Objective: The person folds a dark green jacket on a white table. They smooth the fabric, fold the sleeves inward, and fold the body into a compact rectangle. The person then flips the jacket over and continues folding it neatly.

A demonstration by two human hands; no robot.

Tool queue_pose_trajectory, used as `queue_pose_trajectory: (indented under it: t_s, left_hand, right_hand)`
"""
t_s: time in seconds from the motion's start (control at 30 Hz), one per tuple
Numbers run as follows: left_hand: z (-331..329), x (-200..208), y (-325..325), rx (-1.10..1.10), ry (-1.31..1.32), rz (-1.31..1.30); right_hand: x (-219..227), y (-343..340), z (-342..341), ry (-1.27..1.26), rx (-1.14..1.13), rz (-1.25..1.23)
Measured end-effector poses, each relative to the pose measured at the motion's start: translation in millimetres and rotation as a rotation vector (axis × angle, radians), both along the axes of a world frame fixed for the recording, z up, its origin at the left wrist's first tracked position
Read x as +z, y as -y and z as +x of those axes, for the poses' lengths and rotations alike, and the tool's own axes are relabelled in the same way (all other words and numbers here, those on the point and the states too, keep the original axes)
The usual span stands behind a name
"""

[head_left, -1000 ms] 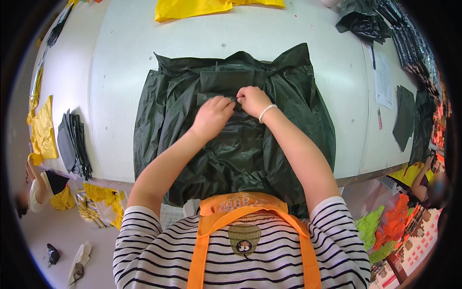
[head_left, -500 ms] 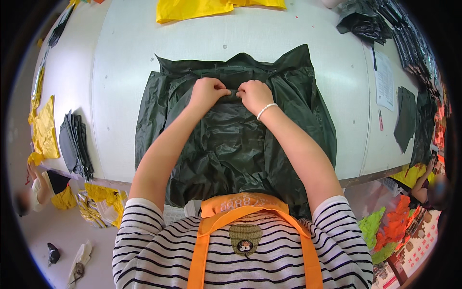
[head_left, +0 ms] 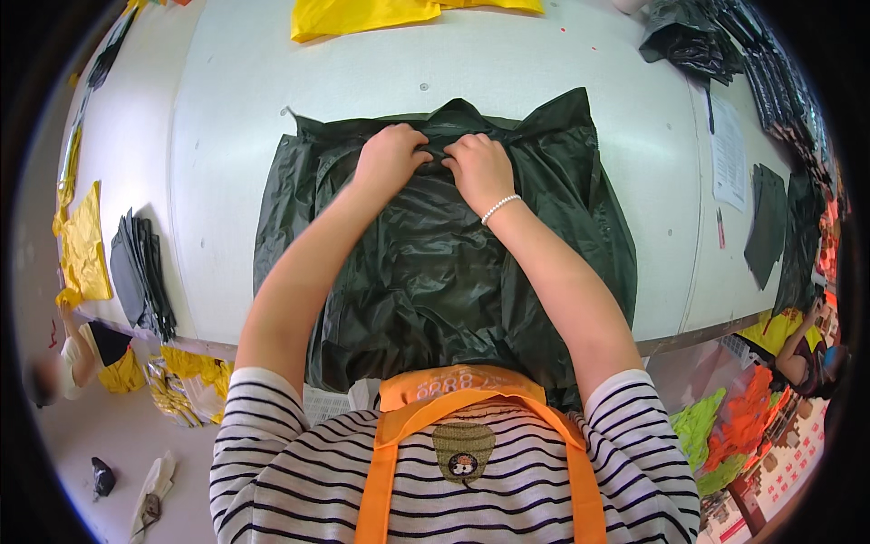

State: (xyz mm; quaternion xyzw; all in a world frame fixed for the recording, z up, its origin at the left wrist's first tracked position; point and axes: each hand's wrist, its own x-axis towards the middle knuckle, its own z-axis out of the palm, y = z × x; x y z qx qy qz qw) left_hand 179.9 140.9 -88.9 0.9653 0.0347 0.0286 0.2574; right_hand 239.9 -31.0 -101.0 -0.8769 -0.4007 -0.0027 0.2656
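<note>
A dark green, glossy waterproof garment (head_left: pixel 435 263) lies wrinkled over the near side of the white table, its lower part hanging towards my orange apron (head_left: pixel 462 385). Near its far edge, my left hand (head_left: pixel 390 163) has curled fingers with dark fabric between thumb and forefinger. Facing it, my right hand (head_left: pixel 482 172), with a white beaded bracelet at the wrist, holds the same band of fabric in bent fingers. A small gap separates the two hands. What lies under my palms is hidden. At the far side, the garment's edge rises in pointed folds.
Yellow fabric (head_left: pixel 362 18) lies at the table's far edge. Folded dark pieces (head_left: pixel 142 272) rest at left, beside yellow ones (head_left: pixel 88 240). To the right are a printed sheet (head_left: pixel 728 159), a pen (head_left: pixel 720 228) and dark garments (head_left: pixel 693 41). Other people sit at both sides.
Both hands have shifted slightly away from me, towards the garment's far edge. Thumbs and forefingers, pinched together earlier, are now a little wider apart on the fabric.
</note>
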Motion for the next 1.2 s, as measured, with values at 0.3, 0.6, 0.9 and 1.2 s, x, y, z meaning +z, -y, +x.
queue_pose_trajectory:
  t_s: [0.3, 0.6, 0.9, 1.2]
  left_hand:
    - [20.6, -2.7, -2.4, 0.051, -0.133, -0.112]
    - [50.8, -11.5, -29.0, 0.115, 0.045, 0.148]
    - [73.0, -23.6, -40.4, 0.074, -0.054, 0.349]
    - [10.7, 8.9, -13.3, -0.086, 0.326, 0.035]
  right_hand:
    - [-2.9, -18.3, 17.4, 0.315, 0.053, 0.074]
    - [-4.0, -7.9, -2.8, 0.132, 0.025, 0.112]
    - [-0.2, -12.6, 20.2, 0.065, 0.107, 0.014]
    - [-13.1, -10.2, 24.2, -0.044, 0.059, 0.138]
